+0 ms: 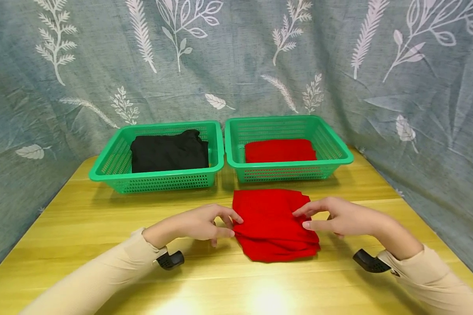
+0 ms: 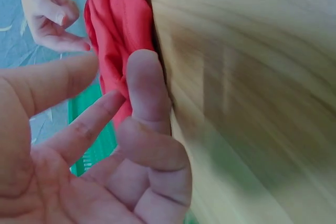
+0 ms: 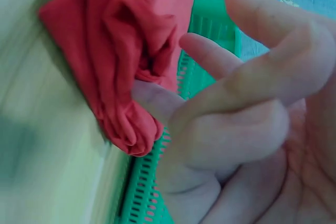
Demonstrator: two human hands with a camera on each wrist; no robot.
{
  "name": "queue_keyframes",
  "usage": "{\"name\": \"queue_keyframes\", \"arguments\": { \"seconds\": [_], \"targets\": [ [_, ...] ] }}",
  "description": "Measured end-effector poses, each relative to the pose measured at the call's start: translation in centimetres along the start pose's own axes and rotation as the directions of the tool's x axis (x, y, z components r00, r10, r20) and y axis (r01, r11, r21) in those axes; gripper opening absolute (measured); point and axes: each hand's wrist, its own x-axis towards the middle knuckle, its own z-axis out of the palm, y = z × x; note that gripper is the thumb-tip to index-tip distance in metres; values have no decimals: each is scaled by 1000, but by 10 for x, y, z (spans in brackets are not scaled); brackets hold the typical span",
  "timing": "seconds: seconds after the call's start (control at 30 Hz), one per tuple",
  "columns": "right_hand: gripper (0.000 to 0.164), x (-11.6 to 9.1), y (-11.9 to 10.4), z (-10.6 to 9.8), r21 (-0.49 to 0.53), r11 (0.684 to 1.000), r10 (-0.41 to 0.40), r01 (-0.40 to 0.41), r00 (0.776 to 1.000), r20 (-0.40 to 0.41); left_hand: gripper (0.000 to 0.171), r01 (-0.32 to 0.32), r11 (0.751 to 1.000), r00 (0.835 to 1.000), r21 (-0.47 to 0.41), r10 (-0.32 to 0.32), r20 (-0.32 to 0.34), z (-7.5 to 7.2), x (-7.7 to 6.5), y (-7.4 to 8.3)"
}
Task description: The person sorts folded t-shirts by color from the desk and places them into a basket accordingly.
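A red cloth (image 1: 273, 223), folded into a rough square, lies on the wooden table with loose layers along its near edge. At its left side is my left hand (image 1: 210, 221), fingers loosely bent and spread, the index fingertip over the cloth's edge. My right hand (image 1: 335, 216) is at the opposite side, with its index fingertip at the cloth. Thumb and index stand apart on both hands. In the right wrist view, one finger (image 3: 155, 98) reaches behind a bunched fold of the red cloth (image 3: 126, 51). The left wrist view shows the cloth (image 2: 118, 19) beyond the left fingers.
Two green plastic baskets (image 1: 157, 177) stand side by side behind the cloth. The left one holds a folded black cloth (image 1: 169, 153); the right basket (image 1: 287, 165) holds a folded red cloth (image 1: 280, 150). A patterned grey-blue curtain (image 1: 236, 65) hangs behind the wooden table (image 1: 220, 284).
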Motion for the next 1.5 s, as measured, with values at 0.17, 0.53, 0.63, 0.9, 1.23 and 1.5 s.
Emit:
{"name": "queue_keyframes", "arguments": {
  "seconds": [0.17,0.53,0.63,0.9,1.23,1.5],
  "targets": [
    [45,2,-3,7,33,999,-11,10,1000,14,38,14,1000,1000,-26,-14,6,-7,-11,-1],
    [47,-4,12,-4,-55,998,-3,-6,987,-162,55,53,963,997,-263,-64,-32,-13,-7,-6],
    [58,-2,17,-2,55,996,72,-65,990,-122,61,57,935,998,-351,-66,-15,-15,-1,-7],
    [63,18,23,4,206,972,128,-114,990,-56,57,87,869,995,-488,-95,8,-9,17,-8],
    [58,39,29,17,313,944,118,-108,993,-13,51,87,829,992,-552,-125,-30,3,33,-7],
    [58,47,33,25,387,916,105,-109,994,31,53,84,798,994,-597,-106,-3,13,37,-10]
  ]
}}
